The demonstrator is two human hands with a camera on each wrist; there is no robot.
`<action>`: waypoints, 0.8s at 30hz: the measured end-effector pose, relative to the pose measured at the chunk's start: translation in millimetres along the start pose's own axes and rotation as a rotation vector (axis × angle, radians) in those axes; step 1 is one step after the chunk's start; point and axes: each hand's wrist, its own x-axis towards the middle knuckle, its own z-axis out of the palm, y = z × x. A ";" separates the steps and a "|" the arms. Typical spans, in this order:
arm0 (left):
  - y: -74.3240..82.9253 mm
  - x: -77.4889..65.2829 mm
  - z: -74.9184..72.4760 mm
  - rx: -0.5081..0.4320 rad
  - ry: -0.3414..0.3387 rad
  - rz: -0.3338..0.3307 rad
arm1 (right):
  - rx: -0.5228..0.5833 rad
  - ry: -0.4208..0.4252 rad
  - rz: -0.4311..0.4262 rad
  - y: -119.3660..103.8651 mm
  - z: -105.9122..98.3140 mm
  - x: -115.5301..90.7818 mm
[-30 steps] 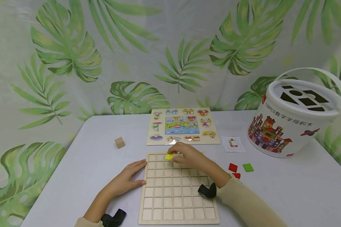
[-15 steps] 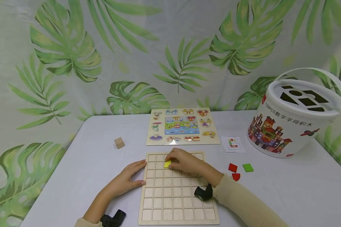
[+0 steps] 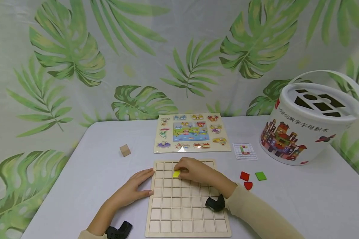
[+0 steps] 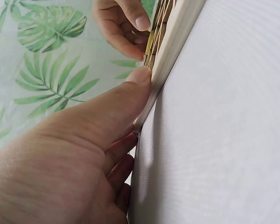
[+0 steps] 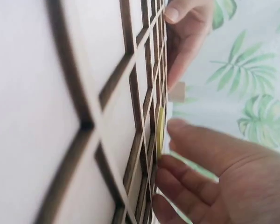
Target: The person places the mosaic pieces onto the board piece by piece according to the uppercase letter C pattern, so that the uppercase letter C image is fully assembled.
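Observation:
My right hand (image 3: 195, 170) pinches a small yellow square tile (image 3: 176, 174) at the upper part of a wooden grid board (image 3: 186, 213). In the right wrist view the yellow tile (image 5: 160, 132) sits at the grid, thumb and fingertips at its edges; whether it lies fully inside a cell I cannot tell. Along the board's left edge rests my left hand (image 3: 131, 190), fingers extended, thumb and fingertips touching the wood. The left wrist view has that left hand (image 4: 84, 126) up close against the board's side.
Two red pieces (image 3: 244, 176) and a green tile (image 3: 260, 176) lie right of the board. Behind them is a pattern card (image 3: 245, 151), beside a big white bucket (image 3: 302, 132). A picture puzzle (image 3: 192, 149) lies beyond the board, and a wooden cube (image 3: 125, 150) to the left.
My right hand has moved the yellow tile slightly toward me, from the board's top row to a lower cell, then stayed there. The left hand has not moved.

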 end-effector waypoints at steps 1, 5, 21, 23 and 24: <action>-0.3 -0.2 -0.2 0.002 0.003 0.002 | 0.020 -0.004 0.009 0.1 -1.3 -1.5; -0.7 -0.6 0.2 0.001 0.008 0.006 | 0.069 0.006 0.021 -0.8 -9.6 -11.6; -1.6 -1.4 -0.6 -0.010 -0.008 -0.003 | -0.100 0.287 0.111 27.7 -65.2 -121.5; -1.8 -0.9 -0.3 -0.007 -0.011 -0.004 | -0.110 0.288 0.158 38.4 -63.8 -134.5; -1.9 -0.7 -0.2 -0.006 -0.011 -0.003 | -0.111 0.284 0.183 43.7 -62.6 -140.2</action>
